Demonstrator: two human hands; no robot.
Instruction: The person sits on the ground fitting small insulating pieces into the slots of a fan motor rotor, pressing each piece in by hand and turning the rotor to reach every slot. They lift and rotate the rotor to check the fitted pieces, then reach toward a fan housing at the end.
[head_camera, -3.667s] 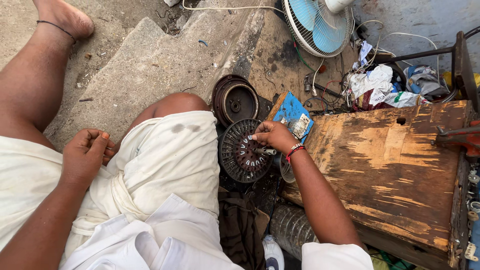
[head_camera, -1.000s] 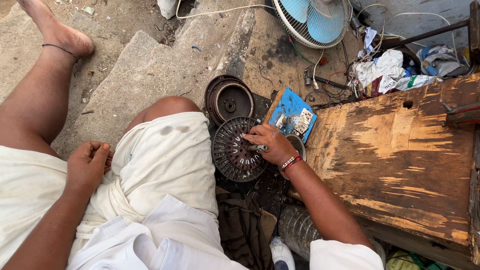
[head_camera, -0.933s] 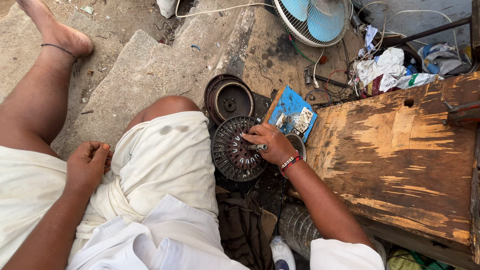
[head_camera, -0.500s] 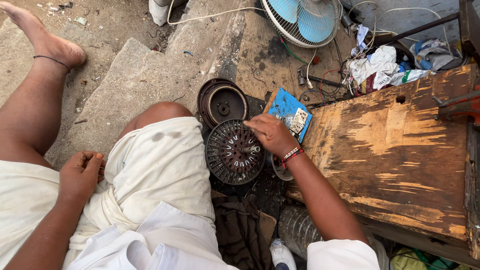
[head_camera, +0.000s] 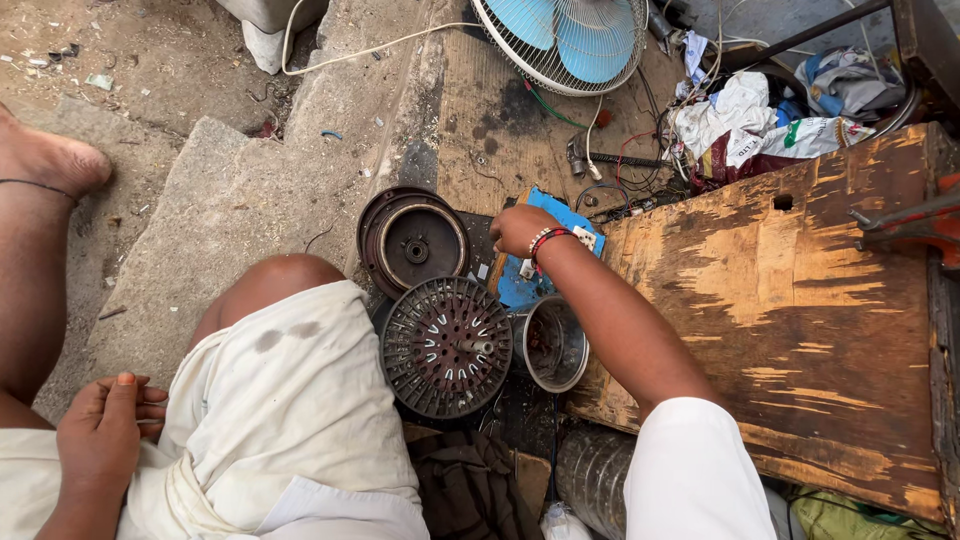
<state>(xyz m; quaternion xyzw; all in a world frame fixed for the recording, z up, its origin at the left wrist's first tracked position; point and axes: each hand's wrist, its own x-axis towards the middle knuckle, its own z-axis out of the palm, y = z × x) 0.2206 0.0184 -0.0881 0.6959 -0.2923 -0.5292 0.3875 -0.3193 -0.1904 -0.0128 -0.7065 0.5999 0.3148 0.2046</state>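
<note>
Our right hand is leaving the rotor

We are reaching our right hand (head_camera: 520, 228), fingers curled and seemingly empty, onto the blue card (head_camera: 535, 285) at two o'clock of the rotor (head_camera: 445, 347); left hand (head_camera: 105, 430) is resting, empty.

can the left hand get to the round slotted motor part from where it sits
Probably yes. The left hand rests on the white cloth at the thigh, empty, and the round slotted motor part lies uncovered beside the knee. The raised knee lies between them, so the arm would have to reach over it.
</note>
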